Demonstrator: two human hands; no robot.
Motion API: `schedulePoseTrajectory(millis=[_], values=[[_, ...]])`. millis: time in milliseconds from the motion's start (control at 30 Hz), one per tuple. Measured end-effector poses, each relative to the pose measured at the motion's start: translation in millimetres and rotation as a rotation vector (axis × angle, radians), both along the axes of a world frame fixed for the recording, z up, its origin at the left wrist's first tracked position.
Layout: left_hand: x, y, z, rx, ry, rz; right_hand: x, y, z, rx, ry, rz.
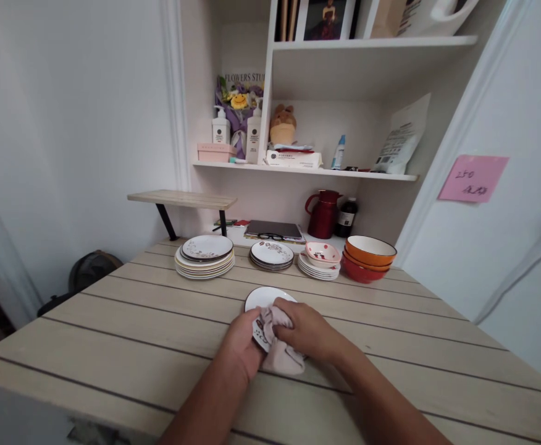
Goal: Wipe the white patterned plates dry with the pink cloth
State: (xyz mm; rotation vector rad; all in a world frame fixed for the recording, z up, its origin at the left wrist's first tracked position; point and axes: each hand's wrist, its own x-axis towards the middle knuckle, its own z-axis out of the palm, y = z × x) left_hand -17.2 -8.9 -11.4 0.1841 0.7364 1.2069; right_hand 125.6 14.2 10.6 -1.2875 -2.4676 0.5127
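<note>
My left hand grips the edge of a small white plate with a dark rim and a flower pattern, held over the table. A crumpled pale pink cloth is bunched in my right hand and pressed against that plate, hiding much of it. Just behind, another white plate with a dark rim shows on the table, partly covered by my hands and the cloth.
On the slatted table, a large plate stack, a smaller plate stack, a pink-patterned bowl on small plates and stacked orange and red bowls form a row. Behind stand a red jug, a dark bottle and a small raised shelf.
</note>
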Motion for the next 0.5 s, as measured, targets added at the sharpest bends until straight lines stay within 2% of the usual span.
schedulePoseTrajectory(millis=[100, 233, 367, 500], values=[[0.0, 2.2, -1.4, -0.001, 0.019, 0.016, -5.0, 8.3, -6.0, 0.015, 0.034, -0.104], [0.4, 2.6, -1.3, 0.017, 0.000, 0.023, -3.8, 13.8, -6.4, 0.011, 0.020, -0.156], [0.2, 1.2, -1.6, 0.019, -0.008, -0.008, 3.3, 8.5, 1.4, 0.012, -0.119, -0.167], [-0.3, -0.7, -1.2, 0.000, 0.001, -0.026, 14.1, 0.4, 8.8, -0.016, -0.252, -0.098]])
